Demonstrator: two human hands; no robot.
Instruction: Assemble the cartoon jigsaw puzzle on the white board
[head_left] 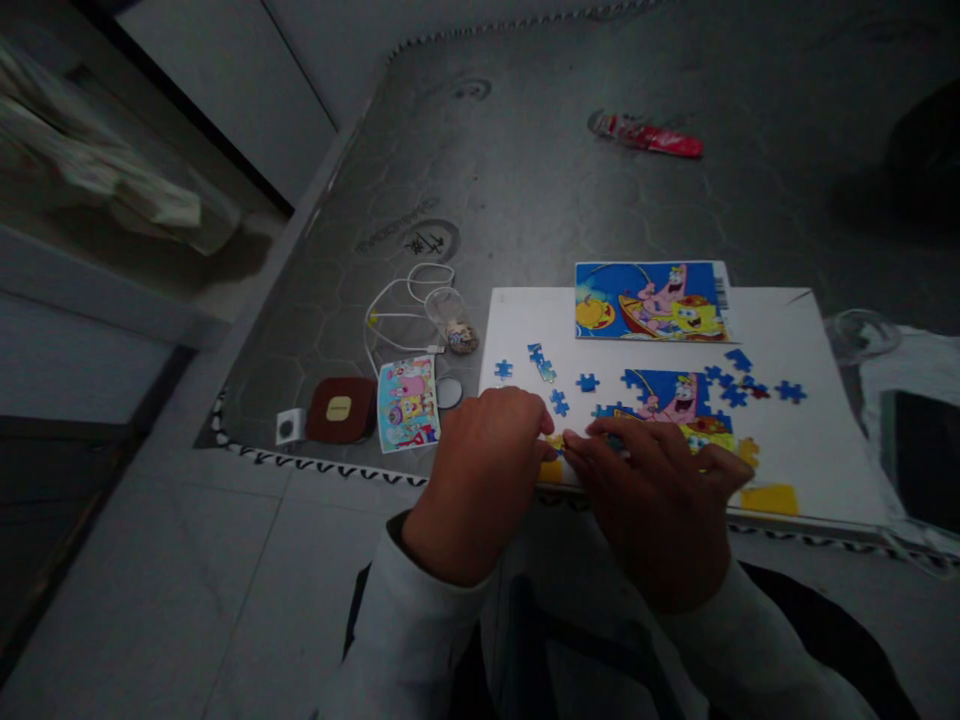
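My left hand (480, 470) and my right hand (645, 490) rest at the near edge of a white board (817, 450), their fingertips meeting on a small yellow jigsaw piece (556, 441). Under my right hand lies a partly joined cartoon jigsaw (671, 395). Loose blue jigsaw pieces (790, 391) are scattered around it. A joined strip of blue pieces (541, 362) lies ahead of my left hand. A cartoon picture card (651, 300) lies at the board's far edge. Yellow pieces (769, 499) sit near my right hand.
The board stands on a grey patterned mat (525, 180). Left of it lie white earphones (405, 310), a clear cup (446, 310), a cartoon card (407, 403) and a dark red case (341, 410). A red wrapper (645, 135) lies far off; a glass (862, 335) stands right.
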